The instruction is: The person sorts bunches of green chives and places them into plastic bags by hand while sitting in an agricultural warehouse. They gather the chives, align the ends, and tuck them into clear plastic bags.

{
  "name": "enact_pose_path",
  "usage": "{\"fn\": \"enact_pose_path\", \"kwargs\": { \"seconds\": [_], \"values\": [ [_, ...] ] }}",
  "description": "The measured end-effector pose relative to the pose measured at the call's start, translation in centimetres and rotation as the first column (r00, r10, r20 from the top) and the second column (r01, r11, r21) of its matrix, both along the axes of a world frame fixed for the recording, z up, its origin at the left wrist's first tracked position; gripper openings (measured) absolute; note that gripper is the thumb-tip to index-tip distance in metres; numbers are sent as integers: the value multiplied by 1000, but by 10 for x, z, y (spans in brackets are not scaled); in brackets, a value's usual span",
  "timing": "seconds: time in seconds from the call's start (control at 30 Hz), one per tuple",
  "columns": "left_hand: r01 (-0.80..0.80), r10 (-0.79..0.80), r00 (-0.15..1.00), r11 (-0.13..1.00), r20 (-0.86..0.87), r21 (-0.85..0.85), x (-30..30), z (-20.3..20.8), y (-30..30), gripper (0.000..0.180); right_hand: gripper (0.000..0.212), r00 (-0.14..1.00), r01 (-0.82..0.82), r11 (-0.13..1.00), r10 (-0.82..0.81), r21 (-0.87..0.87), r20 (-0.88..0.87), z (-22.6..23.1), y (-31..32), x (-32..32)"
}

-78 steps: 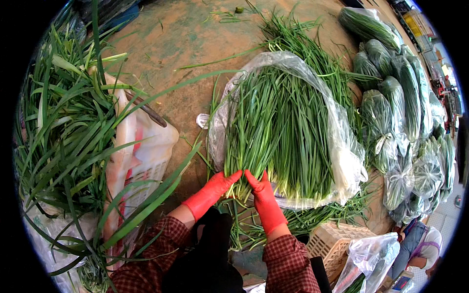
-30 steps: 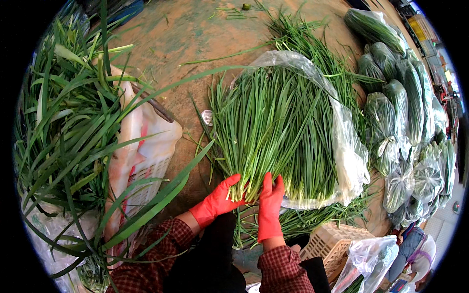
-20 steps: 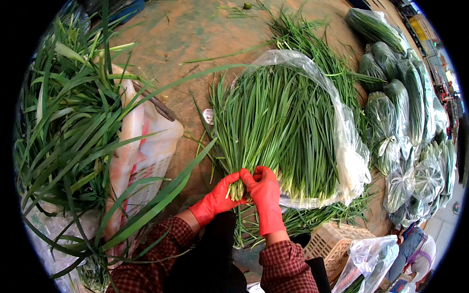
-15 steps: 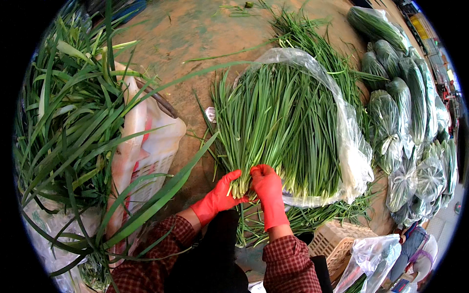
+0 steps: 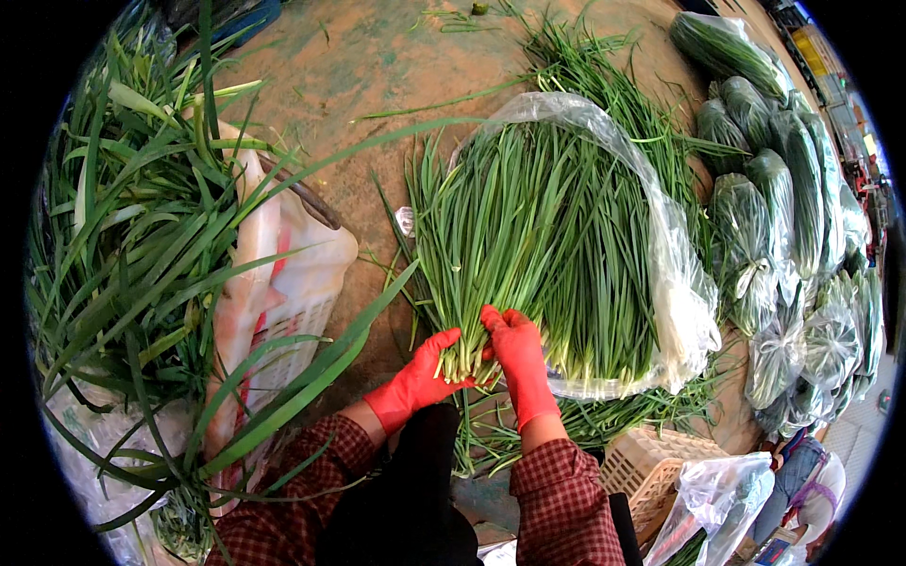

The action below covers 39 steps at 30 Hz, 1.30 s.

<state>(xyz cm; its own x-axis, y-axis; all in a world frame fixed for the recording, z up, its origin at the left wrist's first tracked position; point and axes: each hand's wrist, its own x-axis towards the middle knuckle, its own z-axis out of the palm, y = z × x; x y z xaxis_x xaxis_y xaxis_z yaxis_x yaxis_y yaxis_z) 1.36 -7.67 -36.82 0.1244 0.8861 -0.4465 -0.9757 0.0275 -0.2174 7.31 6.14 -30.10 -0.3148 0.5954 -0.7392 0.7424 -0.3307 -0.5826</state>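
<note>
A thick layer of garlic chives (image 5: 599, 245) lies on a clear plastic bag (image 5: 668, 203), leaves pointing away from me and pale stem ends toward me. My left hand (image 5: 415, 377), in a red rubber glove, cups the cut ends of a bunch of chives (image 5: 472, 316) at the layer's left side, thumb on top and fingers underneath. Just right of it, my right hand (image 5: 521, 354), gloved the same way, is closed on the same bunch, its thumb and forefinger pressed on the stems a little above the ends. Its lower fingers are partly hidden.
A whitish crate (image 5: 330, 259) heaped with long green leaves (image 5: 142, 236) stands at left, some leaves hanging over my left forearm. Filled bags of chives (image 5: 797, 179) are piled at right. Loose chives (image 5: 585, 57) lie beyond the layer. A beige basket (image 5: 642, 462) sits near my right forearm.
My right hand has shifted slightly away from me along the stems, its fingertips now higher on the bunch. The left hand has moved a touch left and still cups the ends.
</note>
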Motion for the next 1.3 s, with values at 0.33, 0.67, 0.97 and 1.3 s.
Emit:
{"fn": "enact_pose_path", "kwargs": {
  "seconds": [0.33,0.67,0.97,1.3],
  "values": [
    [70,-89,973,993,-214,-97,4,12,-1,52,29,992,124,962,-116,242,-48,-48,-21,33],
    [73,-219,932,894,-289,-441,6,-5,3,25,18,746,551,808,-590,-209,-310,-27,-30,37],
    [49,-74,988,982,-133,-180,-3,2,2,35,19,897,375,902,-411,-213,-164,-22,-9,30],
    [35,-188,846,953,-498,-301,-1,42,16,38,23,868,383,896,-432,-226,-243,-24,-32,34]
  ]
}}
